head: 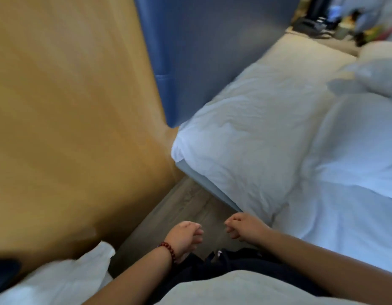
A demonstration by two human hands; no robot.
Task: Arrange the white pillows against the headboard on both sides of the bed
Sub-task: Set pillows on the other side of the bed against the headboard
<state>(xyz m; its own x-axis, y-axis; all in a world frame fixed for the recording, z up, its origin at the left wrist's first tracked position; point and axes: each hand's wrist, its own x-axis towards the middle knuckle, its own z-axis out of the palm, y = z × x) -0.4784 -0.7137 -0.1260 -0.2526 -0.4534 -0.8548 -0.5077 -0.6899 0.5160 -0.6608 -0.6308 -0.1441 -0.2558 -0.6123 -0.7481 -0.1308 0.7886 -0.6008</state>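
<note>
Pillow one, white (241, 137), lay flat at the near corner of the bed (344, 205), just beside the blue headboard (201, 51); a second white pillow (379, 69) sat blurred toward the far side. Left hand (186, 236), wearing a red bead bracelet (168, 249), and right hand (245, 226) hung over the wood floor (179, 208) by the mattress edge, both loosely curled, holding nothing.

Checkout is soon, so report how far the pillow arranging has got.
Done: one white pillow lies at the near side of the bed, its end by the blue headboard. In hand: nothing; the left hand and right hand hang loosely curled and empty beside the bed. Left: a second pillow on the far side looks rumpled and off the headboard, though blur hides detail; it probably needs placing.
</note>
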